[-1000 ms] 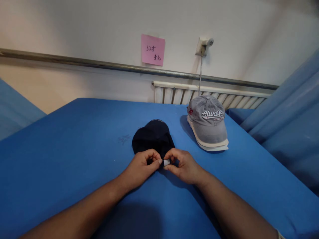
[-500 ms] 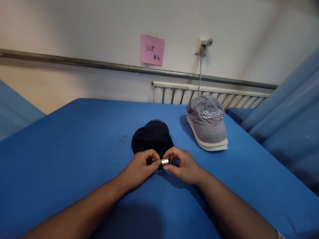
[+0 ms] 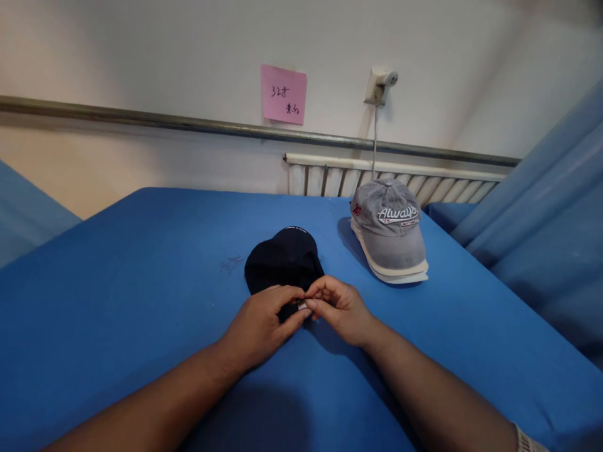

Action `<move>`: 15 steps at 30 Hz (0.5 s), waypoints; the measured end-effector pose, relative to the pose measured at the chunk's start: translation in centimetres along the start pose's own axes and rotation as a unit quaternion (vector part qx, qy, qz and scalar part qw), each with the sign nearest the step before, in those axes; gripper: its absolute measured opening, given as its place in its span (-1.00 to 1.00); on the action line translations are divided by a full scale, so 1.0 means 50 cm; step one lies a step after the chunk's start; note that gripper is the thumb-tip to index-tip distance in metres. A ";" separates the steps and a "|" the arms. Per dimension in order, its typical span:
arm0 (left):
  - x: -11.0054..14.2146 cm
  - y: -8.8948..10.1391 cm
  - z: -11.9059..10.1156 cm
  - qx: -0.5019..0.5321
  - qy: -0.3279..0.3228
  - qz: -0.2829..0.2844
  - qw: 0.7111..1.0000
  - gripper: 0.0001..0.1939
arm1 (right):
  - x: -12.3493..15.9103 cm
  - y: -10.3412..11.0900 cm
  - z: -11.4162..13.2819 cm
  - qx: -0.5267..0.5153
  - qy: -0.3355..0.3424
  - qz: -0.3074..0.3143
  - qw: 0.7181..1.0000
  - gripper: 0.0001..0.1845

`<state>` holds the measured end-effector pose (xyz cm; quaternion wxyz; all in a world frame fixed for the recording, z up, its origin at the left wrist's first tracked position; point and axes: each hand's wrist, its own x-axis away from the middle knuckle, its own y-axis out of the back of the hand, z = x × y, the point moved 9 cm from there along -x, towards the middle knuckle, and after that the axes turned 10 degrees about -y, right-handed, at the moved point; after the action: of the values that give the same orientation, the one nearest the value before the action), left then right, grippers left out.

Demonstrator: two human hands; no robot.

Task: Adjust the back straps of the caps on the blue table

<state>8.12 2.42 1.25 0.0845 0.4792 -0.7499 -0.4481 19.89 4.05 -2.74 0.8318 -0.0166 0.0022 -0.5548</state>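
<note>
A dark baseball cap (image 3: 282,258) lies on the blue-covered surface (image 3: 141,282), its back strap end toward me. My left hand (image 3: 261,320) is closed on the left side of the strap's small metal buckle (image 3: 302,305), thumb and fingers pinched. From the right, my right hand (image 3: 343,311) pinches the same buckle, its thumb lying across it. The fingertips of both hands meet there and cover most of the buckle and strap. Which part each hand grips is partly hidden.
A stack of caps, a grey one (image 3: 389,220) over pale brims, stands at the right back. Behind run a metal rail (image 3: 188,122) and a radiator (image 3: 334,179). A pink note (image 3: 283,94) and a plugged socket (image 3: 377,86) are on the wall. Blue curtains (image 3: 541,220) hang at the right.
My right fingers have moved left and closed over the buckle, which showed its shiny face before. The left fingers have shifted slightly around it. The view has moved a little.
</note>
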 end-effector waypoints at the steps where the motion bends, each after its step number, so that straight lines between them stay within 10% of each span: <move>1: -0.001 0.001 -0.002 -0.013 -0.006 0.000 1.000 -0.79 | 0.000 -0.001 0.001 -0.003 0.001 0.002 1.000 -0.83; 15: -0.008 0.022 0.020 0.012 0.039 -0.015 0.999 -0.84 | -0.012 0.052 0.019 -0.046 0.023 -0.077 0.996 -0.80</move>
<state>7.08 3.47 1.61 0.1012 0.5086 -0.7439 -0.4214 22.09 5.64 -1.89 0.7847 -0.0425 0.0453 -0.6168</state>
